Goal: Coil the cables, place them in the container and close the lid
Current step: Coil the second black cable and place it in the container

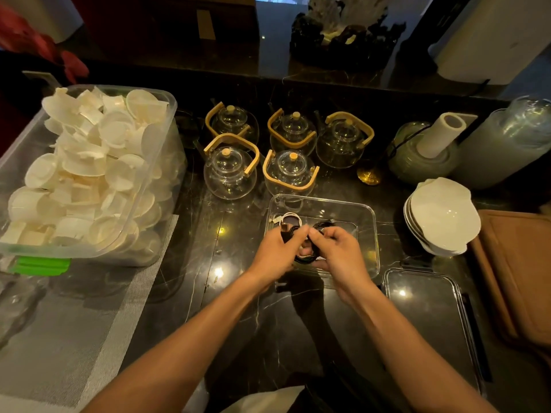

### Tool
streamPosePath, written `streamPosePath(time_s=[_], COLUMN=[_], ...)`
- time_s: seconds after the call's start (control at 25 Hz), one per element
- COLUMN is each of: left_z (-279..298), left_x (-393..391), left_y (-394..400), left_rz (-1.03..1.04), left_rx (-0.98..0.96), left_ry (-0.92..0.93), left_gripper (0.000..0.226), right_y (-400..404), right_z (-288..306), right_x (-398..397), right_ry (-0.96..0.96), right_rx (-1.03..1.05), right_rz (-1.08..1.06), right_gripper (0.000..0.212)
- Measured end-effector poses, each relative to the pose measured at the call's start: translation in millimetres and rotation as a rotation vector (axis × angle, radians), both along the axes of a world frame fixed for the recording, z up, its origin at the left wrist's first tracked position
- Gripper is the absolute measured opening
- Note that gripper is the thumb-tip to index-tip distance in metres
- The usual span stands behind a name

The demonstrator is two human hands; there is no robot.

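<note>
So we're at the dark marble counter, with a big plastic tub of white shell-like pieces on our left, five glass teapots further back and a stack of white bowls on our right. The thing that matters is the clear container right in front of us, open, with its lid lying flat just to the right and nearer us. A white cable coil and a black one are already sitting at the far side of the container. Our left hand and right hand are both curled round a black cable, held over the near left part of the container, loops looking mostly gathered. Looks like the drop is basically straight down. For the lid afterwards, our right hand is clearly the closer one.
</note>
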State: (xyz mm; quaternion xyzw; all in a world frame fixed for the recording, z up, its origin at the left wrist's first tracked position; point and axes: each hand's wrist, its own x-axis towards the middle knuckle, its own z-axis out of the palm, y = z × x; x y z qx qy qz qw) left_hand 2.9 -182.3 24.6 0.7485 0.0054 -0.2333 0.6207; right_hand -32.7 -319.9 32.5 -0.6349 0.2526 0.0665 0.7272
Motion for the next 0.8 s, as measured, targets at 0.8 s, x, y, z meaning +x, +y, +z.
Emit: streamPosePath(time_s=[0.8], left_z=[-21.4], left_x=[68.8], left_y=[-24.8], left_rz=[-0.071], left_rx=[0.138], left_ry=[0.113], left_gripper=[0.025], right_y=[-51.0], right_z=[-31.5], right_x=[43.2], right_ry=[0.101], right_rx=[-0.112], right_rz=[0.119], right_gripper=[0.015])
